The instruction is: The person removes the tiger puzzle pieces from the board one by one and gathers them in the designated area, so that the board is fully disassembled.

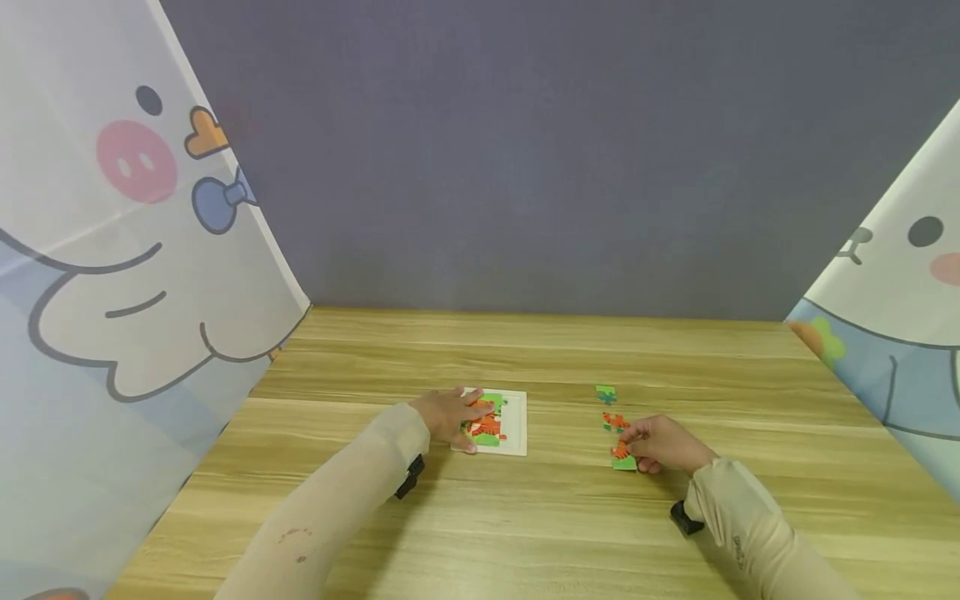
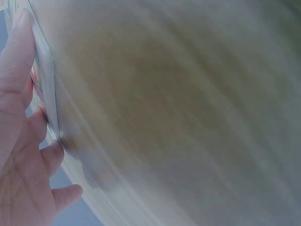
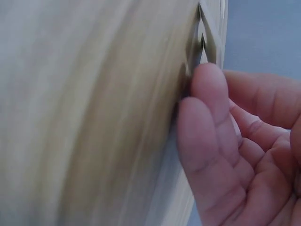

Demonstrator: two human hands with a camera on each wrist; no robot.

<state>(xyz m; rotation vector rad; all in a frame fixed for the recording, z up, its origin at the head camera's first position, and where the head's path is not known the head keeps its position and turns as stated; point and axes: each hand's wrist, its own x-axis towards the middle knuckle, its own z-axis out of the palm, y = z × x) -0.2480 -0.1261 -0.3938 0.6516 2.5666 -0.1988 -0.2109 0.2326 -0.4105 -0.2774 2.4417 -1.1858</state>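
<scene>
A white puzzle tray [image 1: 517, 427] lies on the table, partly filled with joined green and orange jigsaw pieces [image 1: 487, 429]. Across its left side rests my left hand [image 1: 446, 415], fingers spread over the pieces and hiding some of them. In the left wrist view the fingers [image 2: 19, 61] lie along the tray's edge. To the right, my right hand [image 1: 663, 443] pinches an orange and green puzzle piece [image 1: 623, 462] between thumb and fingertips. The right wrist view shows that piece [image 3: 212, 40] edge-on and tilted at the fingertips.
Beyond the pinched piece lie an orange puzzle piece [image 1: 615, 422] and a green and teal one [image 1: 606, 393]. The wooden table [image 1: 555, 533] ends at a grey wall [image 1: 540, 167]. Cartoon-printed curtains [image 1: 150, 292] flank both sides.
</scene>
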